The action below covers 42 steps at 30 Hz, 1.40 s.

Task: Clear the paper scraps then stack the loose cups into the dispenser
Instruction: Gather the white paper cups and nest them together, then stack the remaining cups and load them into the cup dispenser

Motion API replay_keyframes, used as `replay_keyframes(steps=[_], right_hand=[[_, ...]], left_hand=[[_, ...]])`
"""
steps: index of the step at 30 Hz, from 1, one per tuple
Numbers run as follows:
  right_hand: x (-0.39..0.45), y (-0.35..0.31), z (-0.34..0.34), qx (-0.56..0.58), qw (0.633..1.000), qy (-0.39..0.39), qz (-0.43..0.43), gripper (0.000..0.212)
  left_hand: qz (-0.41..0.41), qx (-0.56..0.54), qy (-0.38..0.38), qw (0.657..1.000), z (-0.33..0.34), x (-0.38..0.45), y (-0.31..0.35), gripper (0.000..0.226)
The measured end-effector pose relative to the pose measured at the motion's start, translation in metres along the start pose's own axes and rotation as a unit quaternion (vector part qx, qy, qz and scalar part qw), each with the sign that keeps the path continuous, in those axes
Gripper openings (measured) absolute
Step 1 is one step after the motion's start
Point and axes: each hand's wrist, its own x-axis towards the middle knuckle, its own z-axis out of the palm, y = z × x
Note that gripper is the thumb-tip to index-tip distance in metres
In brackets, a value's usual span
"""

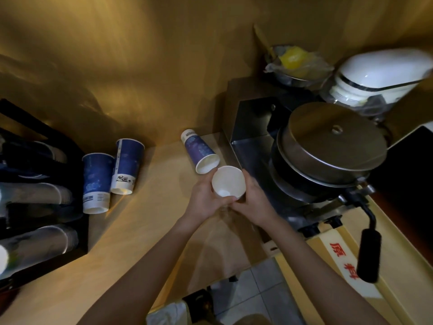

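Held cup (228, 181): upright, white inside facing up, clasped between both hands above the table (150, 207).
Left hand (206, 200): wrapped round the cup's left side.
Right hand (254, 202): wrapped round its right side.
Tipped cup (200, 151): just beyond the hands, mouth towards them.
Two blue cups (112, 174): far left, beside the dispenser (39, 195).

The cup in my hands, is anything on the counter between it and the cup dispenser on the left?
Yes. Two blue cups stand upside down beside each other on the counter, right in front of the dispenser. The held cup, gripped by the left hand and right hand, would pass over or around them.
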Motion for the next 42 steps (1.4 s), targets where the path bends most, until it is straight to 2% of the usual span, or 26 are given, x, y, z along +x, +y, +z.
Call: replay_keyframes(steps=[5,10,13,16,18,21,25,28,35,37,39,40,42], right_hand=[[0.001,-0.006,-0.006,-0.02,1.0,-0.011,0.006,0.083],[0.007,-0.014,-0.018,-0.036,0.999,-0.033,-0.011,0.058],[0.012,-0.017,-0.023,-0.081,0.996,-0.045,0.01,0.044],[0.019,-0.024,-0.028,-0.17,0.985,-0.038,0.006,0.034],[0.026,-0.034,-0.03,-0.238,0.971,-0.03,-0.005,0.033],[0.039,-0.055,-0.029,-0.296,0.955,-0.001,-0.036,0.038],[0.061,-0.089,-0.012,-0.283,0.953,0.005,-0.106,0.034],[0.081,-0.115,0.015,-0.264,0.955,-0.022,-0.135,0.035],[0.121,-0.158,0.093,-0.332,0.907,-0.08,-0.247,0.031],[0.129,-0.165,0.115,-0.32,0.91,-0.111,-0.237,0.033],[0.135,-0.168,0.137,-0.275,0.929,-0.144,-0.203,0.041],[0.138,-0.167,0.149,-0.225,0.946,-0.16,-0.17,0.05],[0.14,-0.166,0.167,-0.056,0.978,-0.189,-0.064,0.07]], left_hand=[[-0.001,0.016,-0.02,1.0,-0.002,0.006,0.001,0.085],[-0.02,0.059,-0.06,0.996,-0.006,0.009,-0.002,0.093],[-0.017,0.063,-0.094,0.993,-0.011,0.011,-0.002,0.093],[-0.01,0.063,-0.105,0.992,-0.02,0.01,0.0,0.083],[-0.018,0.092,-0.071,0.993,-0.03,0.009,-0.002,0.075],[-0.023,0.191,0.009,0.981,-0.052,0.011,-0.01,0.055],[-0.036,0.254,0.088,0.962,-0.09,0.011,-0.026,0.036],[-0.058,0.297,0.142,0.942,-0.12,0.01,-0.045,0.032],[-0.189,0.375,0.192,0.887,-0.17,-0.001,-0.094,0.04],[-0.226,0.375,0.195,0.878,-0.176,-0.003,-0.109,0.049],[-0.272,0.367,0.175,0.872,-0.179,-0.005,-0.125,0.061],[-0.292,0.355,0.166,0.872,-0.179,-0.005,-0.133,0.064],[-0.318,0.323,0.16,0.877,-0.178,-0.009,-0.143,0.066]])
